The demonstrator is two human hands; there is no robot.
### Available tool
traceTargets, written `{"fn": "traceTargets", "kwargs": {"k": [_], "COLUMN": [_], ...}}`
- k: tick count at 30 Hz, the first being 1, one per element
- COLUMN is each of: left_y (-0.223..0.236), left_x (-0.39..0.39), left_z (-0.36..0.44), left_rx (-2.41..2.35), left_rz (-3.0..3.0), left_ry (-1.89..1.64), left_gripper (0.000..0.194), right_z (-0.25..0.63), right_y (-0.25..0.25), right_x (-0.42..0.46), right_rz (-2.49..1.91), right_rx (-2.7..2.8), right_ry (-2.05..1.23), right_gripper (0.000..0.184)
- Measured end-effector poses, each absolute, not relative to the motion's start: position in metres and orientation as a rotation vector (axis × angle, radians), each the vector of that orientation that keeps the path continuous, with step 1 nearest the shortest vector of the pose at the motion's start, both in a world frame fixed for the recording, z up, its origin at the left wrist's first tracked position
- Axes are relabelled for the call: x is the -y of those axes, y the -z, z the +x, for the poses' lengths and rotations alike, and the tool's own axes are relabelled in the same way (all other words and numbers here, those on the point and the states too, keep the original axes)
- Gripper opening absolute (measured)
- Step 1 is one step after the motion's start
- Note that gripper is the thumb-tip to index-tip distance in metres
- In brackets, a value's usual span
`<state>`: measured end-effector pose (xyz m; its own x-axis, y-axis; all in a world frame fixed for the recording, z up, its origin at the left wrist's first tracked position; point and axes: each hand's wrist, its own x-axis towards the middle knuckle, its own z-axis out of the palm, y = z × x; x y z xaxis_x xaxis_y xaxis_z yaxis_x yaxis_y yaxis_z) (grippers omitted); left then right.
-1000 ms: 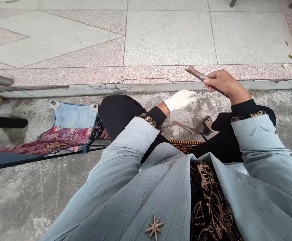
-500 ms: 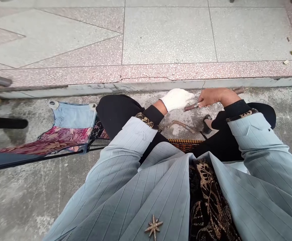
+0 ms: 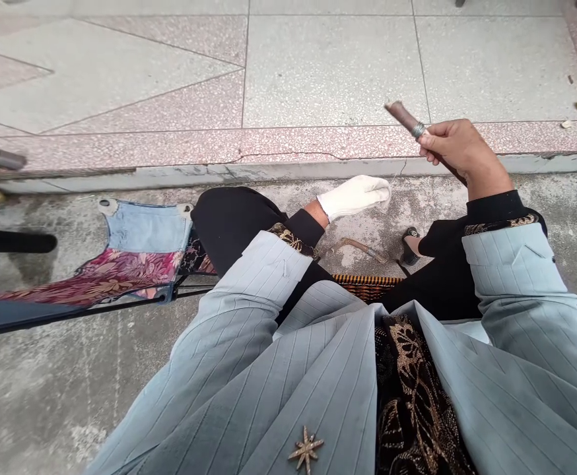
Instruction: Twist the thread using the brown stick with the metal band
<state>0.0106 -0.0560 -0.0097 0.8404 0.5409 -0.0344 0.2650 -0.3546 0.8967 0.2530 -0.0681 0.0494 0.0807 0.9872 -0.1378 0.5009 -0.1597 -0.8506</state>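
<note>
My right hand (image 3: pixel 449 148) is raised over the step's edge, its fingers wrapped round a brown stick (image 3: pixel 401 117). Coils of thin silvery wire (image 3: pixel 418 129) circle the stick just above my fingers, and its far end points up and left. Lower down, between my knees, my left hand (image 3: pixel 360 196) wears a white knitted glove with the fingers pressed together. A faint thin line shows by its fingertips, but what it pinches is too small to make out. Below it a bent brown stick (image 3: pixel 362 248) lies on the concrete.
A tiled step (image 3: pixel 318 142) runs across in front of me. At left stand a folding seat of patterned cloth (image 3: pixel 130 270) and a black bar (image 3: pixel 14 241). A metal cylinder (image 3: pixel 2 158) lies on the step. A woven edge (image 3: pixel 365 287) shows beneath me.
My right hand has lifted up and away from the left with the stick, which has swung to point up and left. My gloved left hand stays almost in place, its fingers drawn closer together.
</note>
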Motion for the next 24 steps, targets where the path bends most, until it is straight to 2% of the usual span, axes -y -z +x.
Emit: {"fn": "traceTargets", "kwargs": {"k": [7,11,14,19,24], "left_y": [0.006,0.008,0.009,0.008,0.005], "left_x": [0.047,0.042,0.04,0.038,0.038], "left_z": [0.001,-0.005,-0.006,-0.005,-0.004], "left_rx": [-0.622,-0.654,-0.681,-0.699,-0.725], "left_rz": [2.082,2.185,2.289,2.434,2.425], "left_ry": [-0.371,-0.381,-0.379,-0.356,-0.384], "left_gripper": [0.026,0.027,0.027,0.025,0.025], "right_z": [0.248,0.236,0.228,0.22,0.218], "right_y": [-0.032,-0.028,-0.023,-0.023,-0.033], "right_x": [0.057,0.058,0.063,0.073,0.075], "right_rz": [-2.189,-2.297,-2.199,-1.718,-1.334], "right_rx": [1.976,2.345,2.593,2.733,2.596], "right_ry": [-0.609,-0.645,-0.932,-1.764,-2.092], "right_gripper": [0.023,0.021,0.021,0.025,0.04]}}
